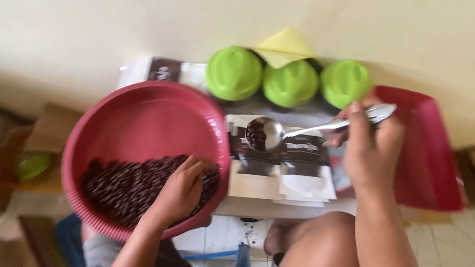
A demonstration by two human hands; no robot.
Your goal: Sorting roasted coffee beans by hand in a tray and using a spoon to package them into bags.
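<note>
While the left hand (181, 192) grips the near rim of a round pink basin (130, 120), its fingers curled over the edge and touching the dark coffee beans (128, 189) heaped in the lower part of the basin, the right hand (369, 146) is closed around the handle of a metal ladle (274, 133). The bowl of the ladle carries a small load of the same beans and hangs just past the right rim of the basin, above a stack of flat black-and-white pouches (281, 169) lying at the middle of a small table (240, 206). The basin sits over the left edge of the table and reaches out beyond it. Along the far edge stand three bright green lids (289, 81) in a row, touching one another, with a folded yellow paper (284, 44) just behind the middle one. A red tray (428, 157) lies at the right edge, partly behind the right hand. A few loose beans are scattered on the pale surface below the near edge, close to the person's bare knee (319, 252). The picture is blurred, so finer detail of the pouches cannot be made out.
</note>
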